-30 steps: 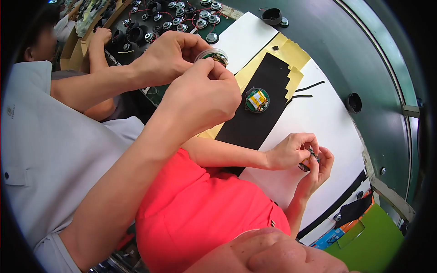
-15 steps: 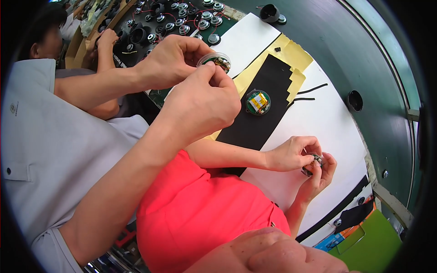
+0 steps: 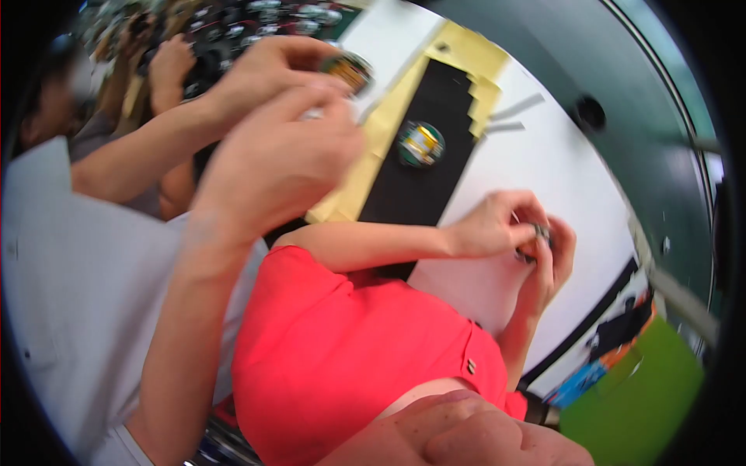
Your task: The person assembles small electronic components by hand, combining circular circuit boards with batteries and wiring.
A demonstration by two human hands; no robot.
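Observation:
Close together over the white sheet [image 3: 497, 167], my left hand [image 3: 497, 224] and my right hand [image 3: 553, 260] grip a small round circuit board [image 3: 528, 250] between their fingertips. Fingers cover most of it, and blur hides its fine parts. To the left of my hands, a green round board [image 3: 421, 145] with a silver and yellow-taped block on top lies on a black strip [image 3: 388, 175]. Neither of my hands touches that one.
At left, a co-worker in grey holds a clear round case with a circuit board [image 3: 348, 74] in two blurred hands [image 3: 280, 147]. Yellow paper [image 3: 466, 50] lies under the black strip. A black cup [image 3: 588, 113] stands far right, a green folder [image 3: 637, 396] near right. Several speakers [image 3: 264, 23] lie far left.
My view has shifted, so the table things appear higher and blurred. The co-worker's hands sit farther left and higher in the picture. My two hands keep hold of the board.

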